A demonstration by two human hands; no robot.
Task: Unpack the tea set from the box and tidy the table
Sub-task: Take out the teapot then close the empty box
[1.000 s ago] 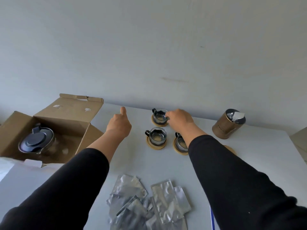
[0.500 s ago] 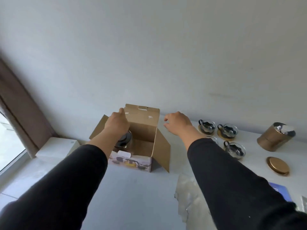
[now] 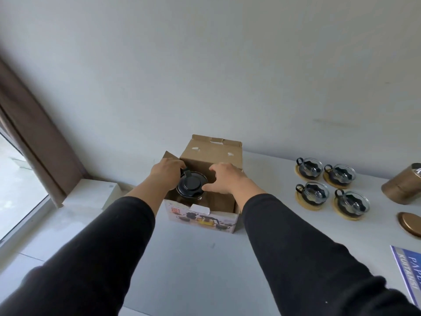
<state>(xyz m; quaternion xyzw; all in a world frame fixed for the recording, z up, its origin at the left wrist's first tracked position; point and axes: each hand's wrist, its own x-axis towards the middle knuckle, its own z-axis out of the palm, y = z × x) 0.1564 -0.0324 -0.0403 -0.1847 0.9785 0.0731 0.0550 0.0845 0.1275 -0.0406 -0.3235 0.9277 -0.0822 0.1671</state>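
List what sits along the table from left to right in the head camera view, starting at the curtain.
Curtain → white block → cardboard box holding the teapot → four glass cups on coasters → gold canister.

The cardboard box (image 3: pixel 210 156) is plain brown, its front panel white with printed pictures of dark and amber tea ware. The teapot lid (image 3: pixel 191 187) is glossy black. Both sleeves (image 3: pixel 296 247) are black. The four glass cups (image 3: pixel 312 193) have black handles on tan coasters. The tin (image 3: pixel 401 190) and its lid (image 3: pixel 410 223) are bronze-gold. The bench (image 3: pixel 193 258) is white, the curtain (image 3: pixel 34 133) brown, the booklet (image 3: pixel 407 267) blue with white lettering.
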